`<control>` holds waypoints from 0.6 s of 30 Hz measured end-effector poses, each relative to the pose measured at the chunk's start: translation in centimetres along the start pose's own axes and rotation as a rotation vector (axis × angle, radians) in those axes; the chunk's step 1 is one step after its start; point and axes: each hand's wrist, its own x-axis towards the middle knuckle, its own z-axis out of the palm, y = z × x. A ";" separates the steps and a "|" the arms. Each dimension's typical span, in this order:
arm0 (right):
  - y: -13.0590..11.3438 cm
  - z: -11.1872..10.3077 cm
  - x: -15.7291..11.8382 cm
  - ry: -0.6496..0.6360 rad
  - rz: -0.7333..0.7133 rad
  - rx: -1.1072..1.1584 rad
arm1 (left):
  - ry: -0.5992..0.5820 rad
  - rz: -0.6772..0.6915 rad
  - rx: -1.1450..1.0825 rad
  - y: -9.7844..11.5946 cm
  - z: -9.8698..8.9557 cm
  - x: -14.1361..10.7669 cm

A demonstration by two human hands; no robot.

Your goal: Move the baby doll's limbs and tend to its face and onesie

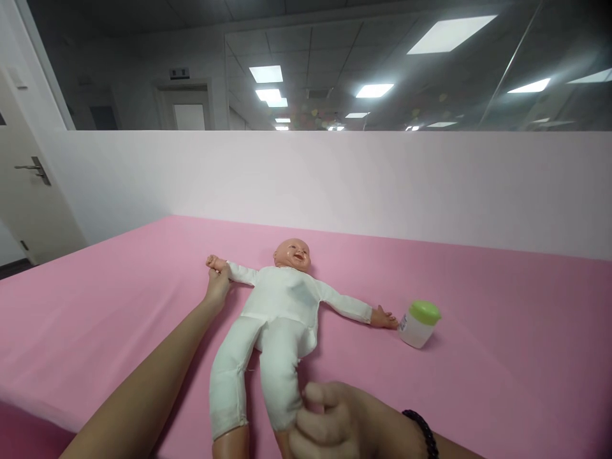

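- One container out here: a small white jar [417, 325] with a green lid [424, 312], lying tilted on the pink sheet [502, 331]. Lid is on; what is inside cannot be made out.
- The jar sits just beside the doll's outstretched hand on the right of the view, very close to the fingertips; whether they touch, I cannot tell.
- Centre of the bed, the baby doll [280, 306] lies on its back in a white one-piece suit, arms spread wide, head toward the white partition wall [335, 178], legs pointing at the camera.
- Left hand [218, 285] reaches far up the bed, fingers closed around the doll's wrist at the end of the arm on the left of the view.
- Right hand [329, 424] is down at the near edge, curled shut around the doll's lower leg where the white trouser leg ends; a dark bead bracelet [423, 432] sits on that wrist.
- So the doll is stretched between the two hands, one high and left, one low and near.
- The other leg lies free, just left of the right hand.
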 end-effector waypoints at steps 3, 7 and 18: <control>0.4 0.1 -0.3 0.083 0.275 0.000 | -0.208 0.225 0.144 1.0 0.8 -1.6; 1.1 0.8 -0.5 0.084 0.680 0.103 | -0.643 0.648 0.434 2.0 1.2 -3.4; -1.0 0.9 -2.3 0.199 0.281 0.000 | -0.147 0.217 0.103 -0.6 1.4 -1.4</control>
